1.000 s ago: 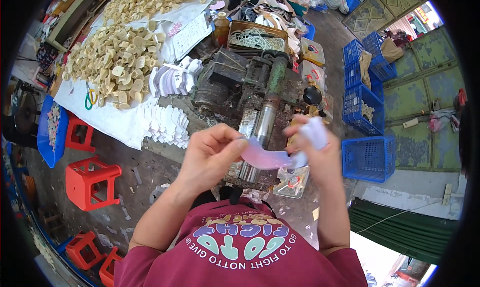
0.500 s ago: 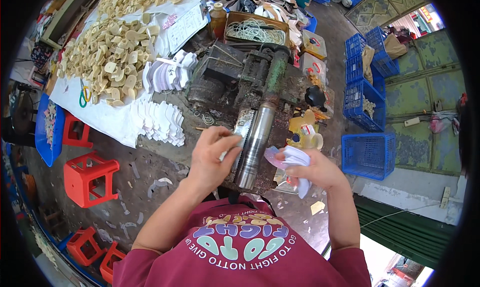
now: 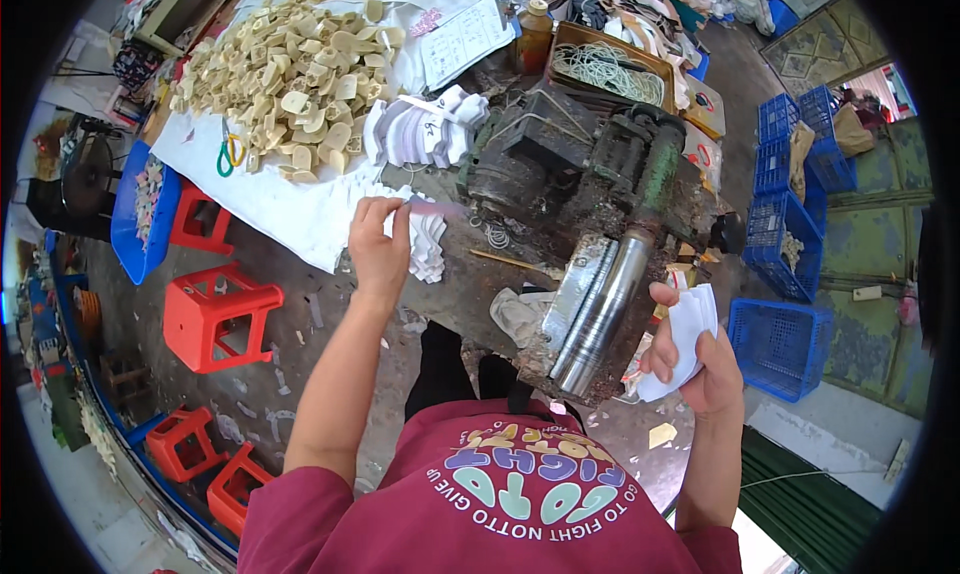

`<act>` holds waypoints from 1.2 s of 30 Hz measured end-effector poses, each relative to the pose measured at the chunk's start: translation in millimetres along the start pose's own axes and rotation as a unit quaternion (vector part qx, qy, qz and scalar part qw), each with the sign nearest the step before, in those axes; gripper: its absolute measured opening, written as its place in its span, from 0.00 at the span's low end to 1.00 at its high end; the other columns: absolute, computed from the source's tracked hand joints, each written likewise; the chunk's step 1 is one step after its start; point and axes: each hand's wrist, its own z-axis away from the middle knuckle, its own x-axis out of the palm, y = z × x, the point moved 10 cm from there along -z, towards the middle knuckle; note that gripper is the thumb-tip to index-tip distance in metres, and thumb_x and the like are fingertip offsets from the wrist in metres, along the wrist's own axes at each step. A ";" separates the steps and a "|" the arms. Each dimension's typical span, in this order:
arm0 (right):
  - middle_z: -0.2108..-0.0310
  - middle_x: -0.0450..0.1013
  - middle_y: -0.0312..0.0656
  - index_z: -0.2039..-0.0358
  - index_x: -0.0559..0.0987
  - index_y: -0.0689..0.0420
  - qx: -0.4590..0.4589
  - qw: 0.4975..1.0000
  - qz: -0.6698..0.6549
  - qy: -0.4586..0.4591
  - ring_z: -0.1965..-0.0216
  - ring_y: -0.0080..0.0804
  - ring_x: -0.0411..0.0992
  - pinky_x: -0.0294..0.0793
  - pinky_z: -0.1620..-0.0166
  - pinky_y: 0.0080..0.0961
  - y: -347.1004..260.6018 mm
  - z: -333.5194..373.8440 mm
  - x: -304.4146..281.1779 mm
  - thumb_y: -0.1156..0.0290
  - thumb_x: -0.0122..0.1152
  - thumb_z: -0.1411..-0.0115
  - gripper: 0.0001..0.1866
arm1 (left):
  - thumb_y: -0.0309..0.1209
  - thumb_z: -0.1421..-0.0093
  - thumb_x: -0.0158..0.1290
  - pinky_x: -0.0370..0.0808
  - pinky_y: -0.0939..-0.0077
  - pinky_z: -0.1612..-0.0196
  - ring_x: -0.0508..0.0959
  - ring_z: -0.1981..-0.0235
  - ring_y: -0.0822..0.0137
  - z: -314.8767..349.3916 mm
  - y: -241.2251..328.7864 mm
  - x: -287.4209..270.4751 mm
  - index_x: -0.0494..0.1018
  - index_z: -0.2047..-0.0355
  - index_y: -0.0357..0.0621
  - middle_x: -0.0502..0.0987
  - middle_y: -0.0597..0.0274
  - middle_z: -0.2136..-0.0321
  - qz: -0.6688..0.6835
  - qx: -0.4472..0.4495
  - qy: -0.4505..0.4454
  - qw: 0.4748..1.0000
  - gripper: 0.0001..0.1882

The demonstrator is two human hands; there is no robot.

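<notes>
Pinched a pink strip [image 3: 438, 210] in left grip [image 3: 380, 249], clasped white pieces [image 3: 688, 339] in right grip [image 3: 715, 369], and risked skewing the fanned stack [image 3: 430, 249] by brushing it.

soft light; pink strip [image 3: 440, 210] motion-blurred (edges bowed, black)

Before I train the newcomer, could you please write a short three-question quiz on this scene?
1. Which hand is holding the white pieces?
2. True or false: the tangled string lies in a blue crate.
3. Fill in the colour: the plastic stools on the floor are ____.

Key:
1. The right hand.
2. False; it lies in a brown box behind the machine's roller.
3. Red.
</notes>
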 end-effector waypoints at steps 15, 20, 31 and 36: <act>0.52 0.71 0.38 0.41 0.67 0.57 -0.057 0.950 0.298 0.076 0.54 0.21 0.69 0.68 0.49 0.22 1.8 -11.7 39.5 0.73 0.71 0.52 0.37 | 0.30 0.47 0.61 0.71 0.78 0.57 0.75 0.64 0.75 72.6 126.3 61.8 0.77 0.65 0.37 0.77 0.64 0.71 0.388 -0.279 -0.346 0.807 0.11; 0.52 0.72 0.39 0.44 0.70 0.59 -0.014 0.950 0.275 0.150 0.53 0.23 0.71 0.70 0.50 0.23 -16.7 1.9 24.0 0.74 0.68 0.49 0.30 | 0.25 0.42 0.56 0.72 0.81 0.60 0.75 0.66 0.78 71.2 188.4 65.1 0.75 0.66 0.35 0.78 0.66 0.68 0.491 -0.249 -0.389 0.738 0.06; 0.67 0.75 0.37 0.48 0.71 0.62 0.102 0.956 0.276 0.019 0.72 0.20 0.74 0.73 0.70 0.19 -13.1 27.8 -20.1 0.75 0.60 0.46 0.23 | 0.22 0.48 0.59 0.71 0.79 0.59 0.74 0.65 0.75 63.3 169.2 52.5 0.76 0.61 0.36 0.75 0.64 0.66 0.311 -0.114 -0.280 0.901 0.13; 0.73 0.73 0.35 0.49 0.72 0.62 0.189 0.935 0.301 -0.009 0.76 0.20 0.71 0.72 0.72 0.18 16.5 9.8 -24.5 0.71 0.61 0.43 0.21 | 0.22 0.51 0.62 0.70 0.71 0.54 0.74 0.58 0.59 73.2 166.7 61.7 0.78 0.62 0.42 0.73 0.55 0.61 0.162 0.041 -0.240 0.956 0.14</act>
